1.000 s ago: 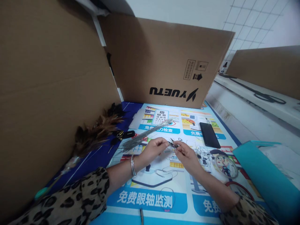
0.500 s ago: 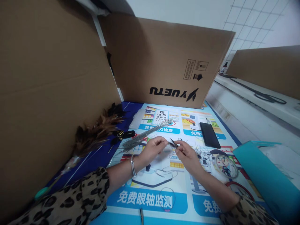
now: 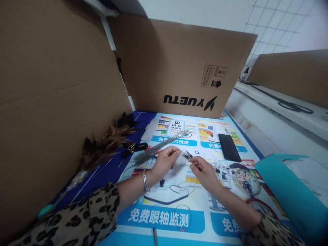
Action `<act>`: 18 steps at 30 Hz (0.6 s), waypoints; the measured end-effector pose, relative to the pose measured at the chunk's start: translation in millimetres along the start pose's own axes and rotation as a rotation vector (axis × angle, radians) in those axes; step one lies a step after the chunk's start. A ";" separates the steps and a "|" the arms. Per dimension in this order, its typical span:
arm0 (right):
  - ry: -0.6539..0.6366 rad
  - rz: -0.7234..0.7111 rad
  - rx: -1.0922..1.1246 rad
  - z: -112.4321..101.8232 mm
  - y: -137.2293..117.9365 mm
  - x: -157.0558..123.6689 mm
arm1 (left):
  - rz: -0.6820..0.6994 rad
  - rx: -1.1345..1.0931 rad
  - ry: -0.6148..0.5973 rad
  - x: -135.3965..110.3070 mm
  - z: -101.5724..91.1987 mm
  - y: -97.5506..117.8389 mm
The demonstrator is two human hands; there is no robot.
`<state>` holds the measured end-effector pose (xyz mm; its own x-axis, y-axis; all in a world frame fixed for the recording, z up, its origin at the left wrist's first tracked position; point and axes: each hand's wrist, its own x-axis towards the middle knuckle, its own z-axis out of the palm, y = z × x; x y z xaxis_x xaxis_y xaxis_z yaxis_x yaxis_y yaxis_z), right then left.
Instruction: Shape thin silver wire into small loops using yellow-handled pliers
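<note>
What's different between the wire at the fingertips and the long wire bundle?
The curved wire bends round; the wire bundle runs nearly straight. The curved wire is held between the left hand and right hand; the wire bundle lies beyond them. The wire bundle is longer than the curved wire. Both look greyish.

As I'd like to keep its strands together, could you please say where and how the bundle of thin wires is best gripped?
Probably around the middle of the bundle, from above, with a grasp closing across its length: it lies slantwise, long and narrow, beyond the left hand, and looks spread at its near end, so a midway grip should gather it.
</note>
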<state>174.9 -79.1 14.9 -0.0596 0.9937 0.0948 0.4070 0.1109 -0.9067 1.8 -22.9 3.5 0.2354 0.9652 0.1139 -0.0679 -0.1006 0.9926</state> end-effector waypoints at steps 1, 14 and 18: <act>-0.003 -0.006 -0.007 0.7 1.1 0.2 | -0.002 0.008 -0.004 0.2 -0.1 -0.2; 0.003 -0.060 -0.075 2.5 3.0 -0.1 | -0.022 0.001 -0.087 -3.5 2.1 6.7; 0.022 -0.053 -0.094 2.3 1.8 0.3 | -0.037 -0.030 -0.082 -5.3 3.7 6.7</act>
<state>173.6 -78.7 12.4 -0.0641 0.9864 0.1514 0.4878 0.1633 -0.8575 3.7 -29.6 9.8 0.3168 0.9450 0.0816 -0.0862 -0.0569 0.9946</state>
